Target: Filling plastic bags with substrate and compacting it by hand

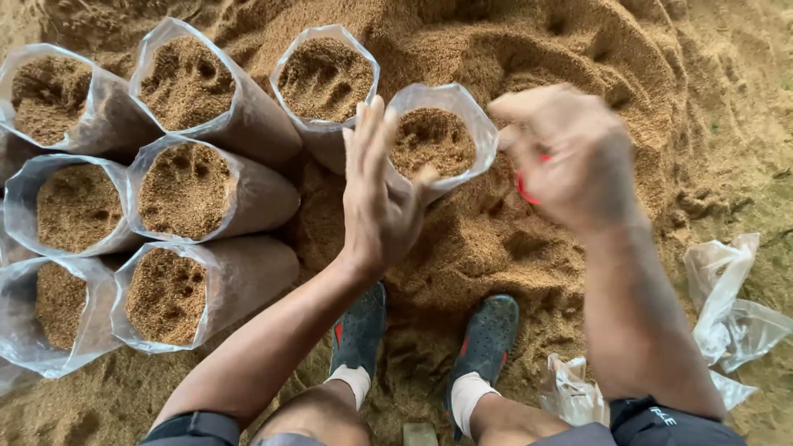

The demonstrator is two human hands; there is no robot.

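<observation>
My right hand (570, 157) is blurred, its grip curled narrow around a small red thing (525, 188) I cannot make out, while my left hand (380, 194) is spread wide and flat, holding nothing, its fingers just against the near rim of a clear plastic bag (434, 140) packed with sawdust. That bag stands tilted on the sawdust heap (496, 248) between my hands, beside seven more filled bags (186, 186) lying in rows to the left. My dark shoes (487, 330) sit below on the heap, with empty crumpled bags (727, 314) at the right.
</observation>
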